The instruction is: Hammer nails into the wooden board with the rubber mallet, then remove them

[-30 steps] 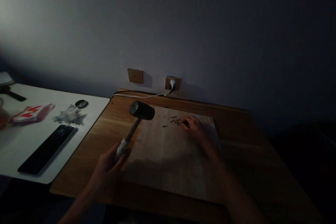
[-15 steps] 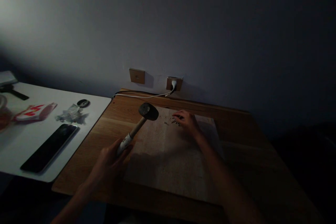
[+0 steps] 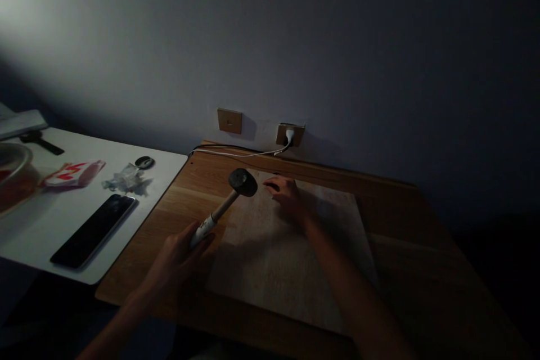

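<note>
My left hand (image 3: 179,259) is wrapped round the pale handle of a mallet (image 3: 228,202). Its dark head is raised over the near-left part of a pale wooden board (image 3: 287,259) that lies on a brown wooden table (image 3: 177,202). My right hand (image 3: 287,197) rests at the far side of the board, just right of the mallet head, fingers curled and pinched together. What it holds is too dark and small to make out. The small metal bits seen earlier on the board are hidden under this hand.
A white table (image 3: 50,225) adjoins on the left with a black phone (image 3: 95,230), a crumpled wrapper (image 3: 124,183), a red-and-white packet (image 3: 71,174) and a bowl (image 3: 12,171). Two wall sockets (image 3: 289,134) sit behind, a white cable (image 3: 236,153) plugged in.
My right hand slid left along the far side of the board and now covers the small metal bits. The mallet head tilted lower and toward that hand. The view shifted slightly.
</note>
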A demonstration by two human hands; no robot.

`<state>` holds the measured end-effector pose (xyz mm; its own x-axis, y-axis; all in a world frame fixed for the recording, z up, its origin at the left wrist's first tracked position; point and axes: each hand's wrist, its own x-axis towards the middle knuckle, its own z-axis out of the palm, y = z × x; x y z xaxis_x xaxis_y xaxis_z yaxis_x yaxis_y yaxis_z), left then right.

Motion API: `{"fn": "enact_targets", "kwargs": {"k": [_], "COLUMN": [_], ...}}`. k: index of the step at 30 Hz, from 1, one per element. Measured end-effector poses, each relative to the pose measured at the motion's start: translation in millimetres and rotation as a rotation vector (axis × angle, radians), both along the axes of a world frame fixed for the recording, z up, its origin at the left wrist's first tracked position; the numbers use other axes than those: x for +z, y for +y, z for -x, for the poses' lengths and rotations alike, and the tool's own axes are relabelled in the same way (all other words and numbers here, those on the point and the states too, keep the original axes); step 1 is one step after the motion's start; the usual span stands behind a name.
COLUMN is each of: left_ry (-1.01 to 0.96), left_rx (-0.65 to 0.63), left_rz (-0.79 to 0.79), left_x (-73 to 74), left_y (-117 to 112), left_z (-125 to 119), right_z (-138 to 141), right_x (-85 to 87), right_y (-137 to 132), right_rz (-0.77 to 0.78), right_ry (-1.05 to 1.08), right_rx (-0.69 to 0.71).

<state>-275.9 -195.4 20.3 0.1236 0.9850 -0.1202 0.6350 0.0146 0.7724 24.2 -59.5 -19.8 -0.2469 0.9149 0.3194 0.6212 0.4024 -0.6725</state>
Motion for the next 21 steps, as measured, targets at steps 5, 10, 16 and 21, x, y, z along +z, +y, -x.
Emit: {"fn": "enact_targets", "kwargs": {"k": [5,10,16,21], "left_ry": [0.011,0.068,0.199,0.359], "left_rx": [-0.017,-0.034,-0.107,-0.189], "left_rz": [-0.021,-0.024,-0.061,-0.072], "left_x": [1.4,2.9,11.1,8.9], "left_y": [2,8,33,49], "left_z": [-3,-4,-17,-28], "right_z": [2,4,6,-23], "right_x": [4.3,-3.7,-14.4,-2.2], "right_y": [-8,-3,4,-5], "right_rz": [-0.002,0.028,0.072,-0.012], "right_ry": [-0.031,-0.039,-0.033,0.014], "right_rx": [0.023,-0.073,-0.132,-0.139]}}
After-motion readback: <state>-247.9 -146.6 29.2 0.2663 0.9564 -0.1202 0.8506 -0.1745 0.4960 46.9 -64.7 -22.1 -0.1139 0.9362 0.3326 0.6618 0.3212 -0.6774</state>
